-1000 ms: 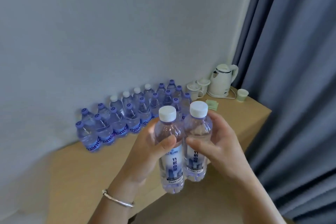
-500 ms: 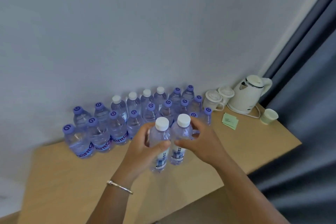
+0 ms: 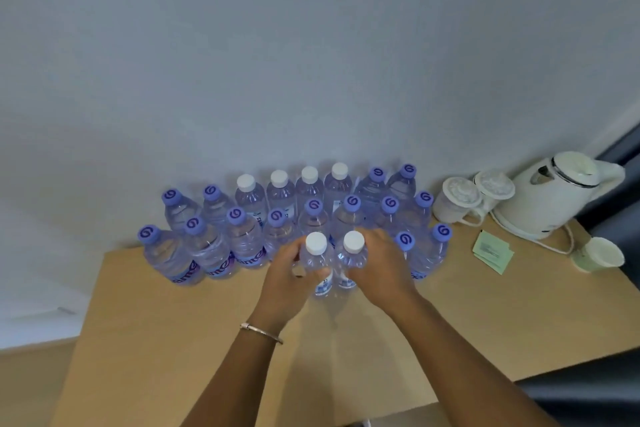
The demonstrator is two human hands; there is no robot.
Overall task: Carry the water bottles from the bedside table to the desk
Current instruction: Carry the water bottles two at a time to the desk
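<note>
Behind held bottles [image 3: 329, 260], purple-capped bottles [image 3: 242, 236], kettle [image 3: 554, 194]

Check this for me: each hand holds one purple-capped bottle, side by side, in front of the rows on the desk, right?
Not quite. The head view shows the left hand and right hand each holding a white-capped bottle, not purple-capped. They are side by side, in front of the rows on the desk.

A light wooden desk [image 3: 194, 350] is being backed by a plain pale grey wall [image 3: 277, 62]. Its far right corner is being edged by a dark blue-grey curtain [image 3: 623, 146], and everything is being lit by soft, even light.
</note>
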